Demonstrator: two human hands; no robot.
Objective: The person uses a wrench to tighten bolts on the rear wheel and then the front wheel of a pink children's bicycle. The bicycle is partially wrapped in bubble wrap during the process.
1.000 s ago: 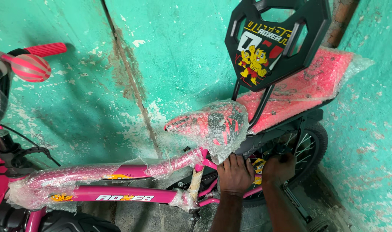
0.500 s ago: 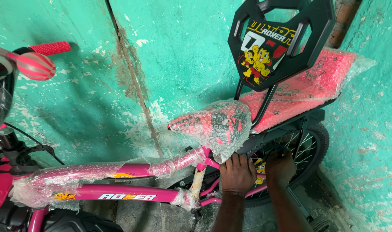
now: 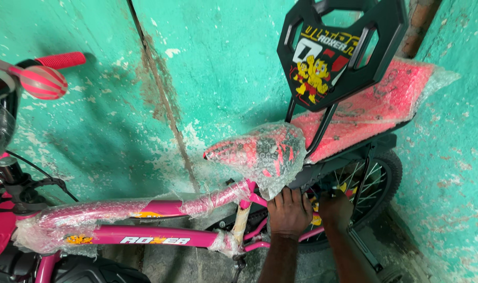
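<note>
Wall: a big green wall (image 3: 207,68) with chipped paint and a dark crack stands right behind the bike.
Bike: a small pink bike (image 3: 160,238) leans close to the wall. Clear bubble wrap covers its long bars.
Back seat: a flat pink back seat (image 3: 375,112) sits over the back wheel, wrapped in bubble wrap too.
Back rest: a black back rest (image 3: 343,47) with a yellow cartoon picture stands up between the two seats.
Back wheel: the black back wheel (image 3: 378,181) shows thin spokes, low down by the wall.
Seat: the pink seat (image 3: 262,149) is wrapped in bubble wrap and points to the left.
Handlebar: a pink grip (image 3: 61,59) sticks out near the wall, with a striped pink ball (image 3: 40,82) beside it.
Left hand: the left hand (image 3: 288,209) is just under the seat, fingers curled, touching the frame there. I cannot tell what it pinches.
Right hand: the right hand (image 3: 336,205) is just beside it, reaching in under the back seat by the wheel. Its fingers are hidden, so I cannot tell if they are spread or closed.
</note>
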